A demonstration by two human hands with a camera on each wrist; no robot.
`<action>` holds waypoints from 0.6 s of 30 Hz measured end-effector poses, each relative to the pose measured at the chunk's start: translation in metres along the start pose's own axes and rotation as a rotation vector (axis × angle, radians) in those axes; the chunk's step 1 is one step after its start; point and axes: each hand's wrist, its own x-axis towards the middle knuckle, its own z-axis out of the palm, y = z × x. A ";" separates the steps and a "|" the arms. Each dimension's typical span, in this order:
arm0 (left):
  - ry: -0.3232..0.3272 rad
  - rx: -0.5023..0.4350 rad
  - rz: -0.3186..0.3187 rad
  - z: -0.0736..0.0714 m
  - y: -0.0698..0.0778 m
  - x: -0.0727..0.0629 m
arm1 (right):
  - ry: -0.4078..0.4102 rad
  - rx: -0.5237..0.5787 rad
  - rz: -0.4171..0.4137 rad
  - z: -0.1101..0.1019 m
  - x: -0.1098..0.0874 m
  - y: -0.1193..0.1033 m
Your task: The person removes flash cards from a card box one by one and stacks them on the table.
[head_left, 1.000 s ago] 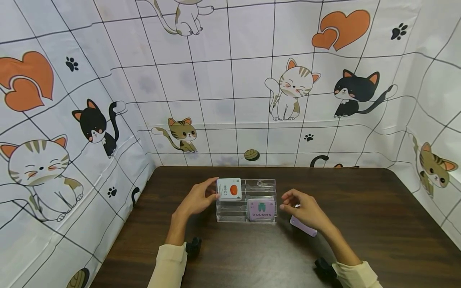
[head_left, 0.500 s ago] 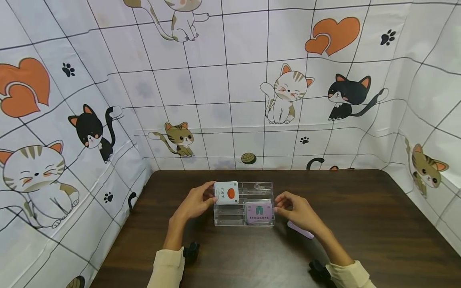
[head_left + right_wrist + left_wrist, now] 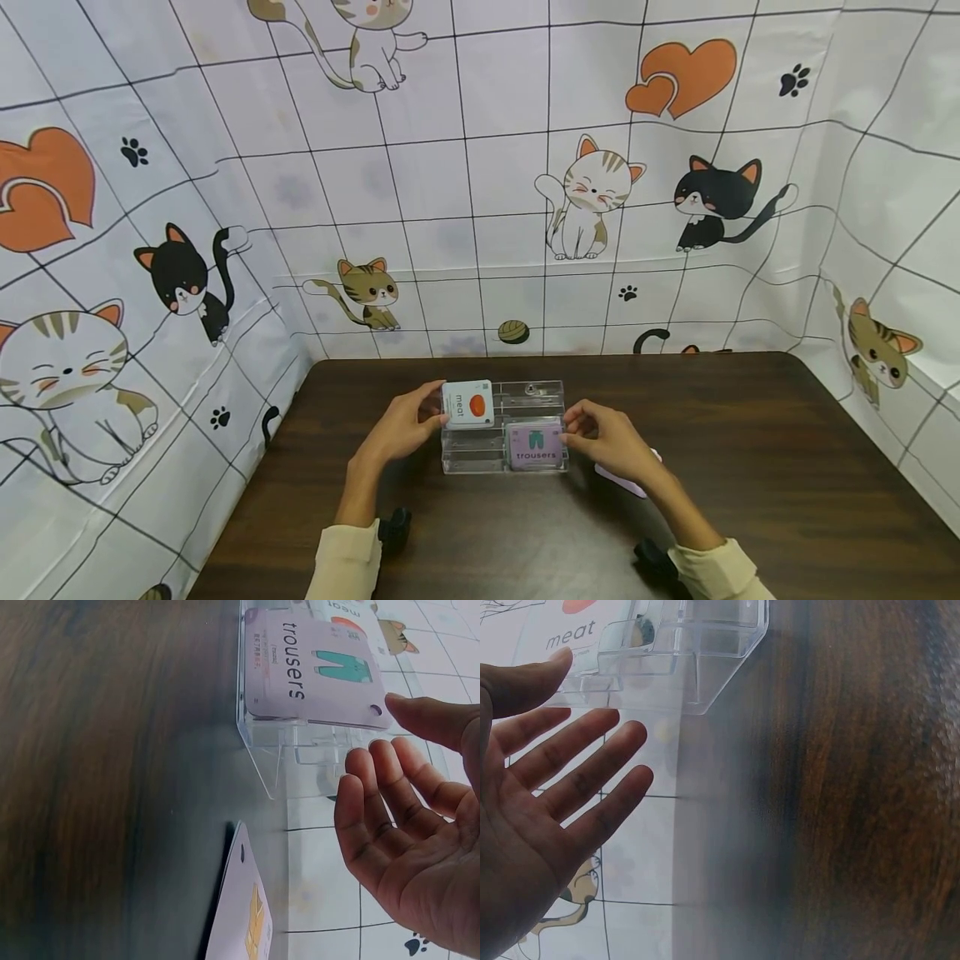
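Note:
A clear acrylic card stand (image 3: 474,461) is on the table, with a white "meat" card (image 3: 468,405) in its upper left slot and a lilac "trousers" card (image 3: 536,447) at the lower right. At the stand's left side is my left hand (image 3: 401,431); in the left wrist view its thumb (image 3: 559,664) overlaps the card's edge and the other fingers spread out straight. My right hand (image 3: 611,437) has its thumb (image 3: 405,709) right at the corner of the trousers card, its other fingers loosely bent below. More lilac cards (image 3: 251,915) lie beneath the right hand.
The dark wooden table (image 3: 480,533) runs up to a white cloth backdrop (image 3: 450,183) printed with cats, hearts and paws. Dark wrist bands (image 3: 395,530) sit at the sleeve cuffs.
My right hand has come left, from beside the stand to the trousers card's edge. The left hand stays at the meat card. The head view has shifted slightly.

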 end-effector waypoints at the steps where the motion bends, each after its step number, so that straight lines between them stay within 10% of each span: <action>1: -0.001 -0.002 0.000 0.000 0.000 0.000 | 0.003 0.000 -0.004 0.001 0.000 -0.001; 18: 0.002 0.002 -0.007 0.000 0.000 -0.001 | 0.018 -0.008 -0.036 0.009 0.005 -0.003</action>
